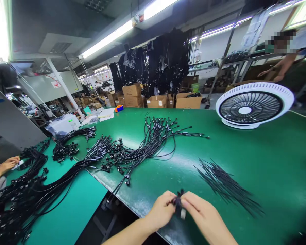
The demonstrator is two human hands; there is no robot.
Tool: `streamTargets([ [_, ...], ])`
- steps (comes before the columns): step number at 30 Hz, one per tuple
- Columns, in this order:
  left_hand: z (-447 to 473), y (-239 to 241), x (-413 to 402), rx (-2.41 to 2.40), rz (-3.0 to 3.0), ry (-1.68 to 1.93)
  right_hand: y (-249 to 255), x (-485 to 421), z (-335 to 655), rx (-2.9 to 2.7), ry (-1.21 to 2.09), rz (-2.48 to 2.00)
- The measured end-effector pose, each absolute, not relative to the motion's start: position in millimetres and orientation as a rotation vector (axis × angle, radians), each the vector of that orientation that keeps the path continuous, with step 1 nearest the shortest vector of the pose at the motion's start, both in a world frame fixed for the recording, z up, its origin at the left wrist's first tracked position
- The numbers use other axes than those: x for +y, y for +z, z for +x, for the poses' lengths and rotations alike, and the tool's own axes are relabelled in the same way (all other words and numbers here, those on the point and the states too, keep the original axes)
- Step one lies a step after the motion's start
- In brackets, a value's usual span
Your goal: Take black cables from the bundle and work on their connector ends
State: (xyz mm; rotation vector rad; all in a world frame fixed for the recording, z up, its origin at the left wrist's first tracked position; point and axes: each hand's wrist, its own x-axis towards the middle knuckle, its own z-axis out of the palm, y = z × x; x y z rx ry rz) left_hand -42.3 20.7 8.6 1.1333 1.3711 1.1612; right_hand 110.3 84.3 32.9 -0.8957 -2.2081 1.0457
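Note:
Both hands meet near the front edge of the green table. My left hand (pixel 163 209) is closed around a small bundled black cable (pixel 178 201). From the other side, the fingers of my right hand (pixel 197 207) pinch the same bundle. A pale metallic connector end (pixel 183 214) hangs below the fingers, and the rest of the cable is partly hidden and blurred. To the right of my hands lies a loose bunch of thin black ties (pixel 224 183). Beyond my left hand a large pile of black cables (pixel 153 143) with connector ends spreads over the table.
A white fan (pixel 255 103) stands at the back right of the green table (pixel 277 163). More cable bundles (pixel 63 177) lie at left, near a co-worker's hand (pixel 9 165). An orange and blue tape roll (pixel 119 108) and cardboard boxes (pixel 156 101) are farther back. Another person (pixel 293 58) is at far right.

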Motion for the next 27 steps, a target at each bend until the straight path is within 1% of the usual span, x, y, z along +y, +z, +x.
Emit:
streamTargets([
  [2, -46.1, 21.6, 20.6, 1.280, 0.976, 1.316, 31.7, 73.0, 108.7, -2.305, 0.968, -0.797],
  [4, -49.6, 39.0, 14.0, 1.210, 1.060, 1.373, 28.6, 70.6, 108.1, -2.341, 0.934, -0.804],
  [7, -50.0, 52.6, 0.1, 1.185, 1.423, 1.133, 28.8, 81.1, 110.5, -2.313, 0.885, -0.924],
  [9, -47.3, 47.6, -4.8, 1.286, 1.481, 1.048, 34.0, 87.8, 112.5, -2.269, 0.848, -0.965],
  [12, -43.1, 33.2, -4.9, 1.486, 1.316, 1.158, 43.1, 85.2, 113.4, -2.254, 0.833, -0.928],
  [14, -41.4, 28.1, -4.0, 1.427, 1.244, 1.166, 45.1, 77.5, 112.4, -2.281, 0.771, -0.875],
  [16, -39.8, 27.1, -2.6, 1.287, 1.247, 1.147, 42.1, 70.0, 111.0, -2.323, 0.586, -0.859],
  [20, -31.6, 26.9, -1.1, 1.178, 1.014, 1.147, 29.5, 61.5, 110.5, -2.368, 0.074, -0.949],
  [22, -24.7, 25.3, -2.2, 1.158, 0.884, 1.136, 25.6, 59.3, 111.6, -2.370, -0.056, -0.979],
  [25, -16.3, 20.4, -1.0, 1.153, 0.787, 1.101, 23.1, 56.4, 113.4, -2.386, -0.043, -1.012],
  [27, -13.8, 16.8, 3.2, 1.168, 0.792, 1.088, 20.2, 53.9, 113.9, -2.387, 0.124, -1.052],
])
